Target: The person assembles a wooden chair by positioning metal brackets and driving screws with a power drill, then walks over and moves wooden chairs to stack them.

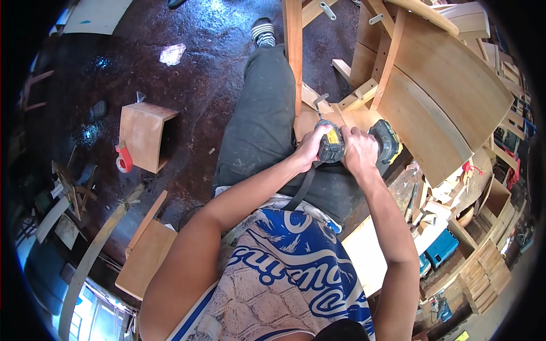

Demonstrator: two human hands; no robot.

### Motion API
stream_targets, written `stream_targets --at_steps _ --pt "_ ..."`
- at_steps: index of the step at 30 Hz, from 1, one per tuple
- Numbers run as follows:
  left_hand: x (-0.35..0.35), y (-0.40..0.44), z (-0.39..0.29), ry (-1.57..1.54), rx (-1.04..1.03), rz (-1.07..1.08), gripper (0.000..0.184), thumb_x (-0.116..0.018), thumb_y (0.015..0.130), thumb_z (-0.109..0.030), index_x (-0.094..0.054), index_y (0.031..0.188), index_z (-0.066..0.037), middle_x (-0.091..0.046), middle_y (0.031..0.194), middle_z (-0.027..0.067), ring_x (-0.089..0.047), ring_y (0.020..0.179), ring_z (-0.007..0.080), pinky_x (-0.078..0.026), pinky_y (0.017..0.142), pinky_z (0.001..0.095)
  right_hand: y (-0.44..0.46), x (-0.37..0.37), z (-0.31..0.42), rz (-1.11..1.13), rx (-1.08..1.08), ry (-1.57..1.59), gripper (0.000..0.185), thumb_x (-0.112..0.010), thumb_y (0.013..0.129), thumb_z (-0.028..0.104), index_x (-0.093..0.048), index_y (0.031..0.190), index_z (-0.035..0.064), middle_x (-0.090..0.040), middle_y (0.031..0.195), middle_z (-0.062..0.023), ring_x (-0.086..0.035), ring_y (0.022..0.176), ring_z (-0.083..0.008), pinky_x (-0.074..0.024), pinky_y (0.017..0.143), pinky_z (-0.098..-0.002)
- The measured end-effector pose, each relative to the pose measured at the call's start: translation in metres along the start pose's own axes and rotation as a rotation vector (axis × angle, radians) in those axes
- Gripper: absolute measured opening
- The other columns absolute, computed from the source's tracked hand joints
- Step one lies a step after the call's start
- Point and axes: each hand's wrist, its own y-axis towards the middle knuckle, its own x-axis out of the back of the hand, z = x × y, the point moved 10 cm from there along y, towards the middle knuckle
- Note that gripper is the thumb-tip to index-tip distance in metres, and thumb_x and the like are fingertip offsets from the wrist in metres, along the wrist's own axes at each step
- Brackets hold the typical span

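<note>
Both of my hands are on a yellow-and-black cordless drill [331,146] in the head view. My left hand [309,149] presses around the rear of its body. Wrapped round the handle is my right hand [359,149], between the body and the battery pack [388,141]. The bit points away from me, toward a small metal bracket [322,99] on the wooden chair frame [360,95]. Whether the tip touches a screw there is too small to tell. A wide curved wooden panel [449,74] belongs to this tipped piece, right of my hands.
On the dark floor at left stands an open wooden box [142,136] with a red tape dispenser [123,158] against it. Another wooden piece [149,256] lies nearer me. Wood offcuts [435,207] and a blue case [442,248] are at right. My leg [253,108] stretches alongside the frame.
</note>
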Motion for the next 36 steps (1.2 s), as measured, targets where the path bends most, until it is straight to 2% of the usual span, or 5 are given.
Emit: stream_targets --at_steps 19,21,24,28,36 --pt "-0.012 -0.026 -0.006 0.085 0.134 0.040 0.055 -0.057 0.092 -0.059 -0.061 0.116 -0.010 -0.068 0.096 0.0027 -0.068 0.083 0.0120 -0.055 0.069 0.0276 0.002 0.005 -0.002 -0.042 0.067 0.032 0.041 -0.078 0.062 0.010 -0.061 0.100 0.0101 -0.068 0.090 -0.0113 -0.069 0.087 -0.0297 -0.0557 0.076 -0.0415" --pt "-0.014 -0.058 -0.026 0.353 0.155 -0.031 0.062 -0.056 0.096 -0.051 -0.050 0.141 -0.008 -0.069 0.107 0.0047 -0.070 0.088 0.0155 -0.059 0.075 0.0328 0.001 0.009 -0.002 -0.054 0.091 0.045 0.041 -0.078 0.062 0.011 -0.061 0.099 0.0104 -0.068 0.088 -0.0113 -0.069 0.086 -0.0292 -0.0555 0.075 -0.0415" --pt "-0.007 -0.070 -0.062 0.940 -0.096 0.067 0.058 -0.059 0.097 -0.041 -0.052 0.142 -0.006 -0.071 0.107 0.0089 -0.071 0.088 0.0224 -0.058 0.077 0.0359 0.001 0.005 -0.007 -0.049 0.090 0.051 0.044 -0.075 0.065 0.013 -0.063 0.107 0.0129 -0.067 0.089 -0.0110 -0.069 0.086 -0.0302 -0.0551 0.076 -0.0412" --pt "-0.056 -0.041 -0.175 1.533 -0.829 -0.135 0.034 -0.062 0.091 -0.027 -0.071 0.116 -0.005 -0.070 0.105 0.0220 -0.068 0.096 0.0376 -0.055 0.085 0.0430 0.000 0.001 -0.014 -0.087 0.086 0.079 0.042 -0.075 0.065 0.013 -0.063 0.105 0.0125 -0.068 0.088 -0.0110 -0.069 0.086 -0.0298 -0.0549 0.076 -0.0412" --pt "-0.044 0.111 -0.148 2.224 -0.376 0.005 0.038 -0.071 0.085 -0.037 -0.074 0.109 -0.008 -0.073 0.103 0.0202 -0.068 0.105 0.0357 -0.051 0.093 0.0478 -0.003 0.000 -0.016 -0.141 0.078 0.079 0.029 -0.074 0.069 0.012 -0.064 0.096 0.0102 -0.068 0.084 -0.0117 -0.071 0.081 -0.0289 -0.0564 0.072 -0.0416"
